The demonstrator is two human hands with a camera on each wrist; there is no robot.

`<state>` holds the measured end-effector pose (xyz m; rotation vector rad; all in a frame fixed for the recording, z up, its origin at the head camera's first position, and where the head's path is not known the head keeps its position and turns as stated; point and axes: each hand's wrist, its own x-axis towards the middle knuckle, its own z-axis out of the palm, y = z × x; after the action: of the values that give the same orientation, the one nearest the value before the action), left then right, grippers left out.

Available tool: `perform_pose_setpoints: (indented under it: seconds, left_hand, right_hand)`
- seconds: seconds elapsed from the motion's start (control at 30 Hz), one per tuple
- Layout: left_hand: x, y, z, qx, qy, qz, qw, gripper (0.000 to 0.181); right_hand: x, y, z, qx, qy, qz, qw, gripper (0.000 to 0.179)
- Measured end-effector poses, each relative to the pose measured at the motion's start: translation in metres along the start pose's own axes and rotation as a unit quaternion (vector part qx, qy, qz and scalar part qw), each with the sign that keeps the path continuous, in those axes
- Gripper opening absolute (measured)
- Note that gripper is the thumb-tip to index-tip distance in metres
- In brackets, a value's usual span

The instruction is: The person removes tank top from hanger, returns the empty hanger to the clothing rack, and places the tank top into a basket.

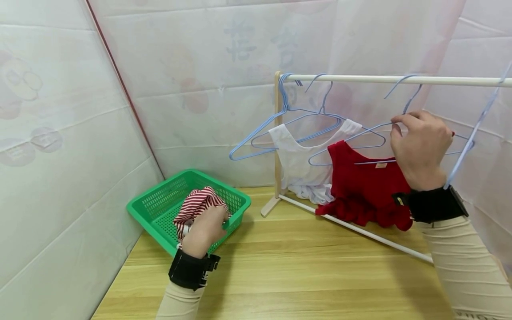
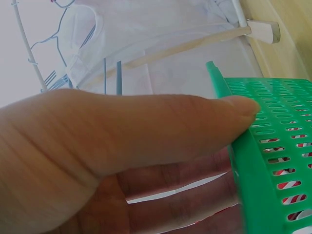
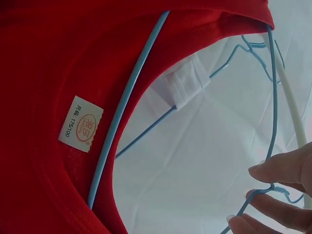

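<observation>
The right hand's fingers point(image 3: 280, 212) pinch a blue hanger point(image 3: 127, 97) just beside its twisted neck. From above, the right hand point(image 1: 424, 144) covers part of that hanger. Below these fingers hangs the red garment point(image 1: 360, 186), with a pale label point(image 3: 80, 124) inside its neckline; its far shoulder is mostly hidden behind the hand.

The left hand point(image 1: 206, 229) is at the near-right rim of the green basket point(image 1: 150, 227), its thumb across the rim. Its other fingers pass behind the basket wall, so I cannot tell whether they hold anything. Beneath and beyond them, in the basket, lies the red-and-white striped cloth point(image 1: 196, 206), partly covered by the hand; a small white patch beside it is too little to identify.

Above the right fingers runs the rack's white top bar point(image 1: 360, 79), cut off at the right edge. To their left hangs the white garment point(image 1: 302, 166), partly overlapped by the red one; farther left, bunched hangers point(image 1: 285, 95) overlap too closely to count. A pale blue strip point(image 1: 476, 129) crosses the right wrist, its ends hard to trace. Below both hands spreads the wooden counter point(image 1: 280, 266).
</observation>
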<state>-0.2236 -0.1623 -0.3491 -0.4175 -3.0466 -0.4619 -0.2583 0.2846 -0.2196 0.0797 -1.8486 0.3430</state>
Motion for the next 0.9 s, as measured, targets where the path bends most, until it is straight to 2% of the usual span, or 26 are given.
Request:
perform_pose_setpoints:
  seconds: [0.5, 0.9]
  left_hand:
    - [-0.001, -0.001, 0.001, 0.000, 0.013, 0.009, 0.9999, 0.019]
    - [-0.002, -0.001, 0.000, 0.002, 0.013, 0.010, 0.9999, 0.025]
  right_hand:
    - [0.013, 0.003, 0.002, -0.010, 0.007, 0.021, 0.9997, 0.033]
    - [0.015, 0.009, 0.007, -0.015, -0.012, 0.025, 0.9995, 0.033]
